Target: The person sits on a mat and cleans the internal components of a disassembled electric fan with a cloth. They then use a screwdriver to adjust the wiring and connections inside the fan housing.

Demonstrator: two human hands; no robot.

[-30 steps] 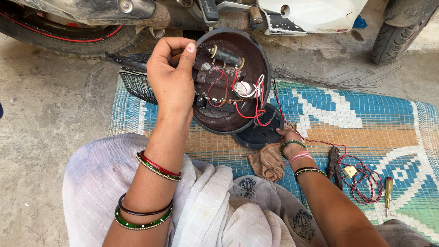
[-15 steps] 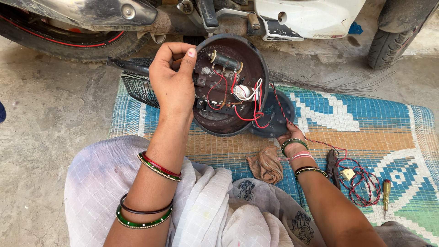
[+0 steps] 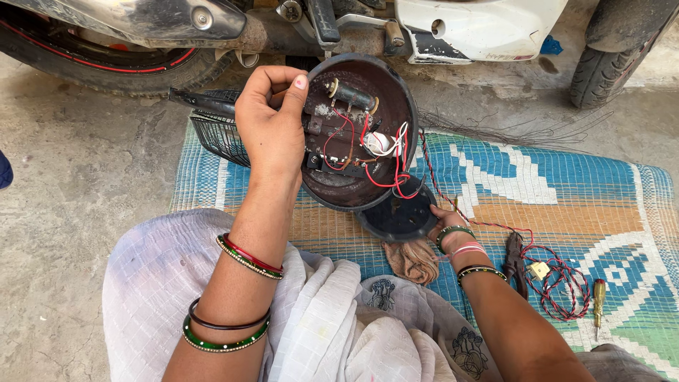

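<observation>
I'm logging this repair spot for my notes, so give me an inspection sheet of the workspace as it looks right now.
Surface: woven mat on concrete ground.
Job's things: round housing held tilted, wiring side up; dark disc below it.
Clutter: wire grille, rag, pliers, screwdriver.
Hands: left hand grips the housing's rim; right hand touches the disc.
Cables: red and white wires inside the housing; twisted cord coiled on the mat.
Surroundings: motorbike and tyres behind.
</observation>
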